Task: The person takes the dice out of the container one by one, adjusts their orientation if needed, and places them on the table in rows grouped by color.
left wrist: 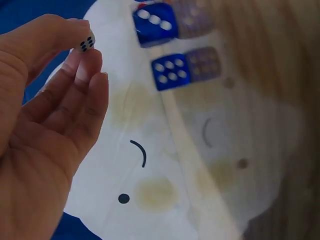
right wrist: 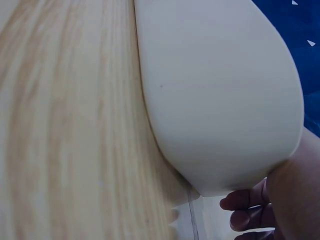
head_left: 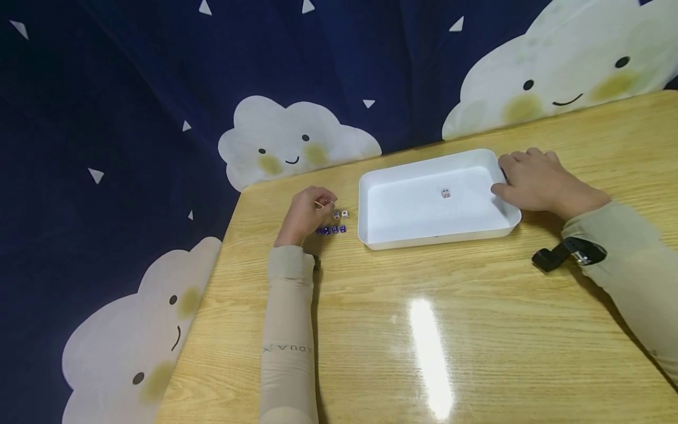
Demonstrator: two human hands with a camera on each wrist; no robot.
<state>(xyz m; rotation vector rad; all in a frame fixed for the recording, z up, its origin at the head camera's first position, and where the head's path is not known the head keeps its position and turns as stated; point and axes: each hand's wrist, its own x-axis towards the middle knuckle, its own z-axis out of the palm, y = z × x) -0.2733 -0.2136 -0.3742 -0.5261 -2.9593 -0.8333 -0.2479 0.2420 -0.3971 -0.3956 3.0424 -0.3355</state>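
In the left wrist view, my left hand [left wrist: 45, 100] pinches a small white die [left wrist: 87, 44] with dark blue pips between thumb and fingertips. The head view has this left hand [head_left: 309, 212] just above the table, left of the white tray [head_left: 397, 240]. Beside its fingertips lie white dice [head_left: 345, 214], with a row of several blue dice [head_left: 335, 229] in front of them. My right hand [head_left: 537, 179] grips the tray's right end, thumb over the rim. One white die [head_left: 445, 193] with reddish pips lies inside the tray, right of its middle.
A wooden table [head_left: 371, 335] carries everything. Behind it and along its left side hangs a dark blue curtain [head_left: 159, 70] printed with clouds and triangles. A black strap device [head_left: 569, 253] sits at my right wrist.
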